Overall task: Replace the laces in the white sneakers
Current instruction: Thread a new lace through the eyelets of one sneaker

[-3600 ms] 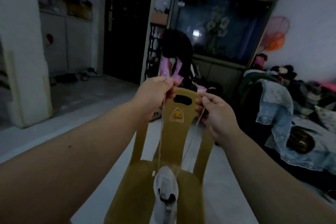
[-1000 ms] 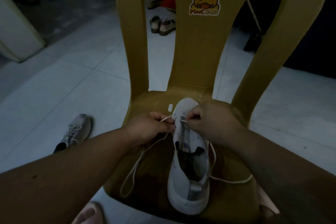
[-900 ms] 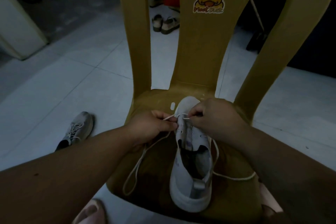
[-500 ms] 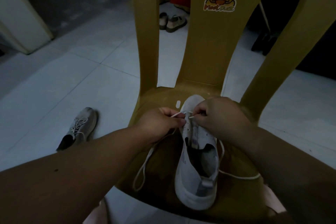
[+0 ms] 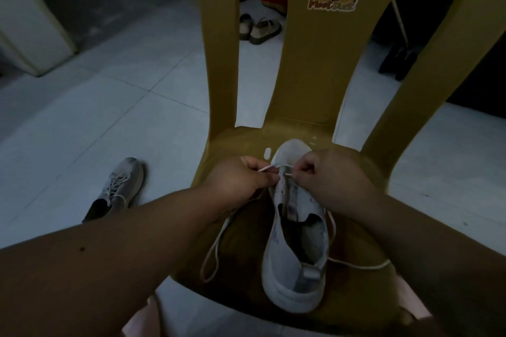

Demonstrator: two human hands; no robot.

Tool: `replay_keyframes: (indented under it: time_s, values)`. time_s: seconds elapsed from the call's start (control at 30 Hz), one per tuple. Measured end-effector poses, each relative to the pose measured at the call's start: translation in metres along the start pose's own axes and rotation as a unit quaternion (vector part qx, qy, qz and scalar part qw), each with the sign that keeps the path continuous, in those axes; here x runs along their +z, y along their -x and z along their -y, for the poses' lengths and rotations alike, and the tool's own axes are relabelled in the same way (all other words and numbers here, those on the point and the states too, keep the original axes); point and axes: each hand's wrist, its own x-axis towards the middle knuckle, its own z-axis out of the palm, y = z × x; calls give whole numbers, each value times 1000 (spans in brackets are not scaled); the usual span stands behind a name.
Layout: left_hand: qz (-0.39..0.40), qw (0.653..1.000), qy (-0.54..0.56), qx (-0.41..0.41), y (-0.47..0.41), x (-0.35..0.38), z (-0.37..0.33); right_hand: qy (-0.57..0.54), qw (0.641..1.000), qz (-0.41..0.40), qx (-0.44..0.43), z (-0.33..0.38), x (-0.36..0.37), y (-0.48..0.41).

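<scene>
a white mesh sneaker (image 5: 297, 254) lies on the seat of a mustard-yellow plastic chair (image 5: 227, 85), toe toward the chair back and heel toward the person. the left hand (image 5: 238, 182) is curled, pinching one end of a thin white lace (image 5: 215, 250) just left of the eyelets nearest the toe. the right hand (image 5: 331, 175) is curled too, pinching the lace at those eyelets. loose lace trails over the seat on both sides of the shoe. a second, laced grey-white sneaker (image 5: 120, 186) lies on the pale tiled floor (image 5: 109, 117) left of the chair.
</scene>
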Motion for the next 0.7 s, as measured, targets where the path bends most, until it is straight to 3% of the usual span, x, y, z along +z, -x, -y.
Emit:
replay_keyframes:
  time_s: [0.23,0.47,0.7]
  values:
    - [-11,1000,-22,3,0,0,-1,-62,998,2,9,1,1,1]
    - [-26,1000,-12,3,-1,1,0,19,999,-11,-30,8,1,3]
    - [-21,1000,-18,12,-2,3,2,-84,996,-1,8,3,7,1]
